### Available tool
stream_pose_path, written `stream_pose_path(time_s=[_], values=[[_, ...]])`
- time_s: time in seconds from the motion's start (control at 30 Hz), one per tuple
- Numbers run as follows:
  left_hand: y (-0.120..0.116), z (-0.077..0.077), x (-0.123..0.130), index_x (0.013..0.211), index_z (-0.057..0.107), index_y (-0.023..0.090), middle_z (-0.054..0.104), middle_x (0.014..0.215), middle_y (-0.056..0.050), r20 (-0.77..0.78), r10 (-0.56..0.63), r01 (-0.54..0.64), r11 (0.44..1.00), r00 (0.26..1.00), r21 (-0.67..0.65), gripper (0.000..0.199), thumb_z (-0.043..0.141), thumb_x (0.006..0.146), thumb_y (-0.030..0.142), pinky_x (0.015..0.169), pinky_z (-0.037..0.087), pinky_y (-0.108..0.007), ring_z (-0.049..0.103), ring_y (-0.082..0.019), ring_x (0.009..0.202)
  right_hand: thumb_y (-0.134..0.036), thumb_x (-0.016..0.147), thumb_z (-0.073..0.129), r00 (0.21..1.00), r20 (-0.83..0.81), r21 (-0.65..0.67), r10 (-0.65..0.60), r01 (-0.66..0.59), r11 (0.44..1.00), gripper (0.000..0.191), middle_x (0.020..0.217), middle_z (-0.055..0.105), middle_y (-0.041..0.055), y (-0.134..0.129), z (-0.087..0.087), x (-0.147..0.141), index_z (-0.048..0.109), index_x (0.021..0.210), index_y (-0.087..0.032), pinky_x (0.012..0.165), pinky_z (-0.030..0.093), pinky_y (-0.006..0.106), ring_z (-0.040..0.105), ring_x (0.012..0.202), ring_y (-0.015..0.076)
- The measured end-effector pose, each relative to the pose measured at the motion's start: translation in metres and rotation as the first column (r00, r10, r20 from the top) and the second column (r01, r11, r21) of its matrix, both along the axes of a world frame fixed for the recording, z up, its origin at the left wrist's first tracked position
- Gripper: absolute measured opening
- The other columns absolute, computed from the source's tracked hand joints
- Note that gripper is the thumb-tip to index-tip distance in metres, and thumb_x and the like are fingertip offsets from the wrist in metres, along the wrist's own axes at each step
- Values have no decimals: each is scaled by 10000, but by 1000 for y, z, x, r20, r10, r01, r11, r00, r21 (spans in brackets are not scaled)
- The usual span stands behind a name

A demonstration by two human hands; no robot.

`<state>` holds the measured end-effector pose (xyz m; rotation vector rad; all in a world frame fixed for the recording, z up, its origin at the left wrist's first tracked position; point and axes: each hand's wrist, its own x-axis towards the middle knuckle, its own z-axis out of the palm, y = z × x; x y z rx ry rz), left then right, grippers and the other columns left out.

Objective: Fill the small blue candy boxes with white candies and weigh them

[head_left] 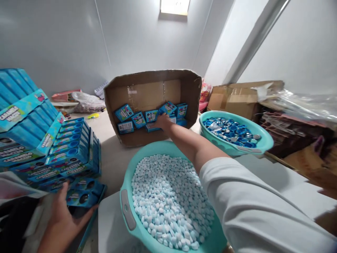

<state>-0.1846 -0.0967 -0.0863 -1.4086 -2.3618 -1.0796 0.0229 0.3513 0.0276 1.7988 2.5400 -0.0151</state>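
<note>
My right hand point(163, 121) reaches into an open cardboard box point(152, 80) lying on its side. Its fingers are bent around a small blue candy box point(152, 126) among several others with "Caramelo Neon" print. At the lower left, my left hand point(61, 216) has thumb and fingers spread over a blue display tray point(88, 225). The tray's far part holds small candy boxes point(83, 197); its near part looks dark inside. Between my arms stands a turquoise basin point(126, 182) full of pale blue and white candies point(168, 200).
Filled display trays point(26, 112) are stacked high on the left. A second turquoise basin point(265, 140) on the right holds small blue and silver round pieces point(231, 131). Cartons point(234, 100) and clear plastic wrap point(305, 105) lie behind it. Plastic bags point(88, 102) rest near the wall.
</note>
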Motion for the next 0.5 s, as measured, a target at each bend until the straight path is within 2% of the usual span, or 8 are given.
stream_pose_path(time_s=[0.1,0.2,0.3,0.37,0.5], values=[[-2,-11,-1,1623,153,153,349,1589,-225,14,-26,26,1000,1000,4,1148,665,746,687,1204,384,-602,385,-395,1483,-544,749,825,991,131,7,0,-1,1000,891,1546,366,306,2,-14,-5,563,1454,-66,1055,458,607,376,1394,473],[-2,-20,-5,1628,150,206,355,1590,-194,89,-19,18,1000,996,14,1151,702,730,669,1177,424,-594,425,-384,1458,-403,793,807,973,217,12,76,-81,997,755,1560,373,275,6,-19,6,579,1446,-99,1095,395,664,326,1426,477],[-1,-25,-11,1623,170,204,406,1549,-199,95,-40,38,999,995,26,1165,742,711,650,1162,441,-598,459,-384,1429,-306,884,729,951,255,-14,174,-177,984,537,1530,453,195,12,-16,26,617,1382,-141,1135,391,616,370,1439,395],[0,-26,-15,1615,192,197,427,1527,-202,90,-56,54,998,994,23,1161,754,705,649,1154,448,-602,473,-389,1417,-311,939,687,941,262,-24,214,-215,976,423,1485,507,153,13,-15,38,634,1328,-152,1133,419,580,435,1411,341],[-2,-26,-18,1610,201,202,428,1527,-201,122,-69,71,997,990,-11,1146,768,708,623,1175,432,-593,461,-385,1429,-353,972,675,935,225,-7,273,-279,960,356,1360,603,128,9,-19,54,650,1259,-143,1109,465,539,544,1316,287]])
